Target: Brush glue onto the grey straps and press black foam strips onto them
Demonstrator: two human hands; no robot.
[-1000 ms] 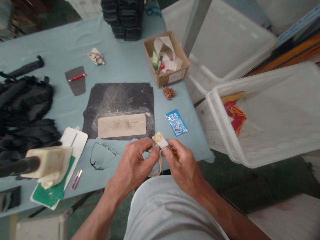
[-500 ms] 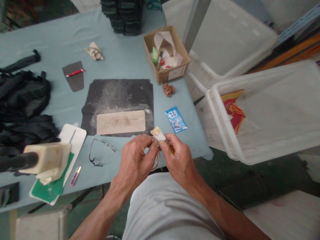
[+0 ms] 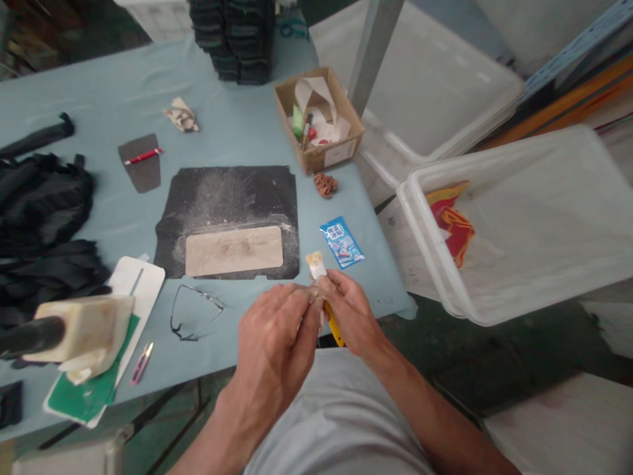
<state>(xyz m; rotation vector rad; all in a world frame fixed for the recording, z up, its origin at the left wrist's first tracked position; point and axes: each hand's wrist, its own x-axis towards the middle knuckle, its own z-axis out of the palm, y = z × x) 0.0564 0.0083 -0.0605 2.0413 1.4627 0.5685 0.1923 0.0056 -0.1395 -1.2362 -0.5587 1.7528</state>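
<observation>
Just below the centre of the frame, a paintbrush (image 3: 317, 266) points up, its pale bristles toward the top of the picture. The right hand (image 3: 352, 309) pinches it between thumb and fingers around the white band, and part of the yellow handle shows beneath. Close against it, the left hand (image 3: 279, 330) has its fingers bent and drawn together, the tips meeting the right hand beside the brush; whether it holds anything cannot be told, since its back hides the grip.

Above the hands, at mid-frame, a dark sheet (image 3: 232, 191) dusted with pale powder lies on the blue-green table (image 3: 247, 125), with a beige board (image 3: 235, 251) flat along its lower part. Right of the sheet lie a blue packet (image 3: 342, 241) and a brown crumpled lump (image 3: 326, 185), near a cardboard box (image 3: 316, 161). Glasses (image 3: 210, 298) rest left of the left hand, pink snips (image 3: 140, 367) lower still. Dark cloth (image 3: 44, 204) is heaped at the left edge; a large white bin (image 3: 544, 231) fills much of the frame's right side.
</observation>
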